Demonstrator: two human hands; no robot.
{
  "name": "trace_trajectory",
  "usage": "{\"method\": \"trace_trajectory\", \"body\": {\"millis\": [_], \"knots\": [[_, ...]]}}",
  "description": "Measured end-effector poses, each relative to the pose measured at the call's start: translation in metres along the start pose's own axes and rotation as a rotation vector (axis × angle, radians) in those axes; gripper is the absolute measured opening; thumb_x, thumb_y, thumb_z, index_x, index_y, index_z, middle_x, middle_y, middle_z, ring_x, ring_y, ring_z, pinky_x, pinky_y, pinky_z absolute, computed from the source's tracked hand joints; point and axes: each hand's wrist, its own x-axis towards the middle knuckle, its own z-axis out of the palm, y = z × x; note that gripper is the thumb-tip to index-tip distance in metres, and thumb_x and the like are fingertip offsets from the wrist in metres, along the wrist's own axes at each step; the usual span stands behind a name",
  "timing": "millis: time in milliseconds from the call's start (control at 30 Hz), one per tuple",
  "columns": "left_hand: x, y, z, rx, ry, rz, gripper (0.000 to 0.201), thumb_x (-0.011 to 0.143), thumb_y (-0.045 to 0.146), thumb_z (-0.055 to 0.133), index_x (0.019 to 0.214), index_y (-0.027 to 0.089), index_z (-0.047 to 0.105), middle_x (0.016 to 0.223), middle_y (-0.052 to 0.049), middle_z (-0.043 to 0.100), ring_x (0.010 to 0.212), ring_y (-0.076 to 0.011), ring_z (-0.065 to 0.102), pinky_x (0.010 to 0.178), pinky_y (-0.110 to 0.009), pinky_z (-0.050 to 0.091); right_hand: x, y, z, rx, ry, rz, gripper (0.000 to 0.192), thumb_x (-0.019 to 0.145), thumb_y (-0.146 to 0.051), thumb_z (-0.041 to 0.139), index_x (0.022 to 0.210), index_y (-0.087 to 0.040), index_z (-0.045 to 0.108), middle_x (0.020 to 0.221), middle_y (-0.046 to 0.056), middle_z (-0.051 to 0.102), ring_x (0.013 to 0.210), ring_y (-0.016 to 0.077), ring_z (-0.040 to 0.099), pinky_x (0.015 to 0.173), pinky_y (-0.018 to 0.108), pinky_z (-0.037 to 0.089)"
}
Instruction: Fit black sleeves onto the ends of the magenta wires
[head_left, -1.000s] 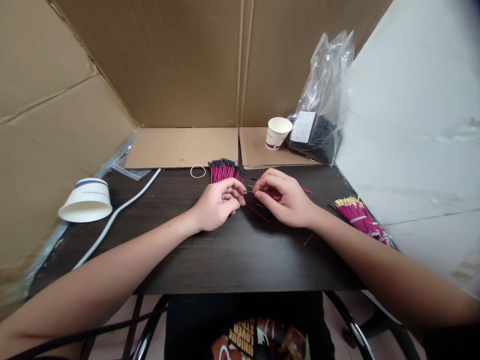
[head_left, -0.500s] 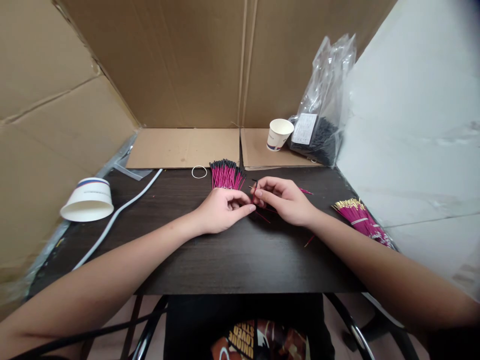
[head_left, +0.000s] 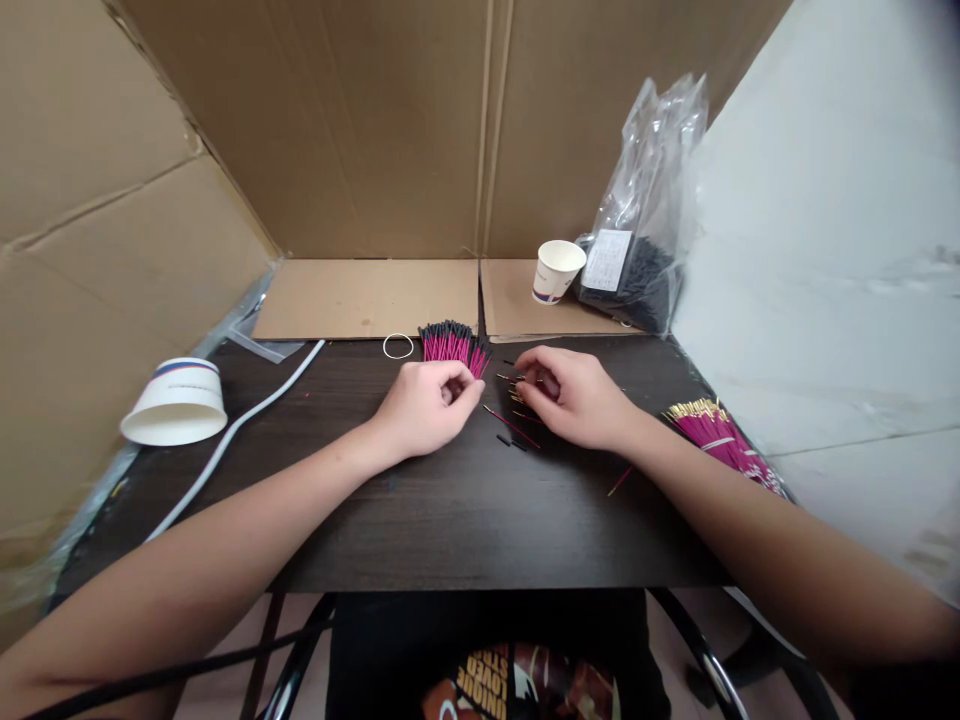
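Note:
My left hand (head_left: 429,410) is closed, thumb and index finger pressed together in front of a bundle of magenta wires with black ends (head_left: 450,343). Whatever it pinches is hidden. Over several loose gold-tipped wires (head_left: 517,397) hangs my right hand (head_left: 576,400), its fingers curled and the thumb apart from the index finger; nothing shows in its grasp. One magenta wire (head_left: 511,426) lies slanted between the hands. Beside it are small black sleeves (head_left: 503,439).
A thick bundle of gold-tipped magenta wires (head_left: 716,440) lies at right. Behind stand a paper cup (head_left: 558,272) and a clear bag of black pieces (head_left: 637,275). Leftward are a rubber band (head_left: 398,346), a white cable (head_left: 247,418) and a tipped paper cup (head_left: 176,402).
My hands have moved apart; the left went left and slightly up. The black-sleeved wire at my right fingertips no longer shows there. Loose wires and black sleeves are uncovered between the hands.

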Motion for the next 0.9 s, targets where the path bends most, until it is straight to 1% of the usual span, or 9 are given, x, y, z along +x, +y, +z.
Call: {"method": "trace_trajectory", "body": {"millis": [100,167,233,333,467,600,667,767,900], "knots": [[0.006,-0.008,-0.007,0.155,0.101,0.013,0.03,0.099,0.032,0.069,0.072,0.021,0.067,0.062,0.001,0.063,0.056,-0.0139,0.049,0.062,-0.032,0.039,0.0,0.005,-0.008,-0.231,-0.033,-0.05,0.005,0.098,-0.019,0.068,0.102,-0.019,0.067,0.093,0.007,0.073,0.082,0.0212,0.066,0.074,0.036,0.048],[0.01,-0.013,-0.012,0.235,0.136,0.0,0.03,0.098,0.03,0.069,0.069,0.021,0.063,0.062,0.0,0.062,0.057,-0.0148,0.05,0.065,-0.033,0.039,0.0,0.006,-0.011,-0.305,-0.063,-0.029,0.001,0.099,-0.019,0.067,0.099,-0.019,0.066,0.094,0.007,0.072,0.082,0.0217,0.066,0.073,0.035,0.046],[0.014,-0.018,-0.015,0.277,0.146,-0.032,0.029,0.096,0.029,0.069,0.069,0.022,0.062,0.062,0.0,0.063,0.058,-0.016,0.052,0.066,-0.033,0.038,0.0,0.007,-0.013,-0.36,-0.09,-0.005,0.003,0.099,-0.02,0.067,0.097,-0.02,0.065,0.094,0.007,0.071,0.081,0.0217,0.065,0.07,0.035,0.043],[0.017,-0.022,-0.017,0.309,0.126,-0.095,0.028,0.093,0.028,0.071,0.068,0.023,0.061,0.062,-0.001,0.064,0.059,-0.0182,0.053,0.067,-0.034,0.039,-0.001,0.006,-0.014,-0.426,-0.132,0.014,0.007,0.098,-0.021,0.069,0.094,-0.02,0.064,0.092,0.007,0.071,0.079,0.0219,0.063,0.067,0.034,0.039],[0.018,-0.024,-0.016,0.312,0.095,-0.128,0.031,0.092,0.031,0.073,0.066,0.023,0.06,0.061,-0.001,0.065,0.058,-0.0183,0.053,0.066,-0.034,0.037,-0.001,0.005,-0.016,-0.477,-0.156,0.018,0.012,0.098,-0.021,0.071,0.09,-0.021,0.062,0.09,0.008,0.07,0.077,0.022,0.062,0.065,0.034,0.035],[0.018,-0.024,-0.015,0.297,0.074,-0.162,0.03,0.092,0.033,0.073,0.067,0.022,0.061,0.062,-0.002,0.067,0.059,-0.018,0.055,0.065,-0.034,0.037,0.0,0.002,-0.02,-0.522,-0.171,0.043,0.01,0.1,-0.024,0.07,0.094,-0.021,0.063,0.094,0.009,0.072,0.08,0.0232,0.065,0.066,0.034,0.037],[0.018,-0.023,-0.015,0.312,0.065,-0.181,0.029,0.093,0.033,0.072,0.068,0.022,0.062,0.065,-0.002,0.069,0.06,-0.0182,0.057,0.066,-0.035,0.038,0.0,-0.002,-0.022,-0.57,-0.202,0.08,0.008,0.103,-0.027,0.067,0.099,-0.021,0.064,0.099,0.01,0.073,0.083,0.0241,0.067,0.067,0.034,0.038],[0.017,-0.022,-0.015,0.343,0.05,-0.206,0.028,0.093,0.035,0.071,0.07,0.022,0.062,0.068,-0.003,0.071,0.064,-0.0187,0.059,0.068,-0.035,0.04,0.001,-0.007,-0.024,-0.635,-0.262,0.132,0.012,0.107,-0.031,0.062,0.104,-0.019,0.066,0.106,0.012,0.073,0.088,0.0253,0.069,0.07,0.035,0.04],[0.017,-0.021,-0.015,0.349,0.046,-0.216,0.028,0.094,0.036,0.072,0.071,0.022,0.063,0.069,-0.003,0.071,0.064,-0.0191,0.06,0.068,-0.036,0.041,0.003,-0.009,-0.024,-0.649,-0.296,0.156,0.013,0.108,-0.027,0.06,0.103,-0.019,0.068,0.108,0.012,0.073,0.091,0.0254,0.07,0.072,0.035,0.04]]}}
